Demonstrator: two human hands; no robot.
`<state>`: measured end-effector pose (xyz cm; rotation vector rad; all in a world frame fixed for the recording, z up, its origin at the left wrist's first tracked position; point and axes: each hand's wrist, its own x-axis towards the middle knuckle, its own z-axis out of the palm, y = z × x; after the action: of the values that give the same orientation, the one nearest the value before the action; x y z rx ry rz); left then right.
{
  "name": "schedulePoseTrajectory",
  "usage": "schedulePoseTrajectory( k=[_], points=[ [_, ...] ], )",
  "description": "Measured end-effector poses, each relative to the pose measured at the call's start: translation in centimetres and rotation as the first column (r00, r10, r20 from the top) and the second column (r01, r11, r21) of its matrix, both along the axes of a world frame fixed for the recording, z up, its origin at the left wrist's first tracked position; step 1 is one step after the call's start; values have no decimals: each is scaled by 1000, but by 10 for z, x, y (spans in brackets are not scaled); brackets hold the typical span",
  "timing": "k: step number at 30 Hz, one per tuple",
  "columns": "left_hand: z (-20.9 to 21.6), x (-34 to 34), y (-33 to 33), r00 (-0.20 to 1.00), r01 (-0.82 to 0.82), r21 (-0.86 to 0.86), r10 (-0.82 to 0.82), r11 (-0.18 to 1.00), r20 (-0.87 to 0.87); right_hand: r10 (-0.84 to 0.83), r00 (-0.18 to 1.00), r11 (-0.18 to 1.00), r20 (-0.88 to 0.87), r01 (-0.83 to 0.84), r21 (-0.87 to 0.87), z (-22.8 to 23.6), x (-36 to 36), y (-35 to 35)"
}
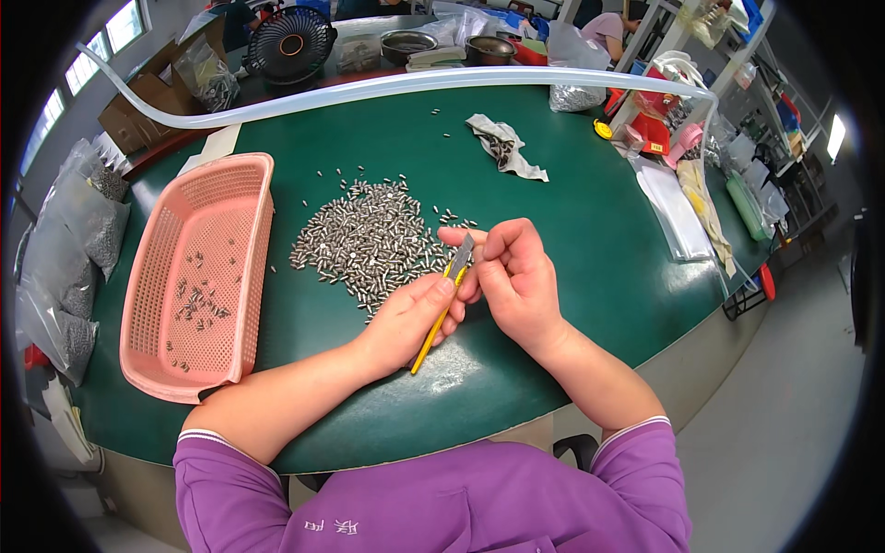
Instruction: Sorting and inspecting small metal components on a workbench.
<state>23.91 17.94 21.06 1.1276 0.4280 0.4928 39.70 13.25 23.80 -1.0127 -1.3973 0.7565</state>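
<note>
Purple fabric of the person's shirt (406, 502) is filling the space nearest the camera, below the green table (608, 249). At the far left, clear bags (101, 221) of small grey pieces are leaning by the table's edge. Next, a pink basket (253, 286) is standing with its long side running away from the person, and a few metal pieces (198, 306) are lying scattered on its floor. Right of it, a loose pile of small metal pieces (364, 235) is spreading over the table, pointing every way. Just in front of the pile, the left hand (401, 323) is gripping a yellow knife (431, 339), fingers closed round the handle. The knife's long axis is slanting from lower left to upper right, its blade (463, 251) pointing away from the body. The right hand (524, 286) is curling beside the blade, fingers bent; whether it is pinching anything, I cannot tell. Beyond, a crumpled white wrapper (525, 166) is holding darker pieces. Farther right, flat white sheets (671, 217) are lying near the edge.
</note>
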Motion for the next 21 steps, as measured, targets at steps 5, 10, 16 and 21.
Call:
schedulePoseTrajectory(
  k=[5,10,16,21],
  points=[
    [-2,-1,2,1000,-3,-5,3,1000,11,6,1000,1000,-5,-6,6,0,-1,1],
    [2,0,1,999,-47,-39,48,998,19,1,1000,1000,-14,-1,11,1,-2,0],
    [-2,-3,7,973,-115,14,110,993,202,-50,998,998,-25,51,47,-1,-1,2],
    [7,1,5,884,-467,231,441,854,157,-130,941,988,314,95,125,4,-6,-1]
  ],
)
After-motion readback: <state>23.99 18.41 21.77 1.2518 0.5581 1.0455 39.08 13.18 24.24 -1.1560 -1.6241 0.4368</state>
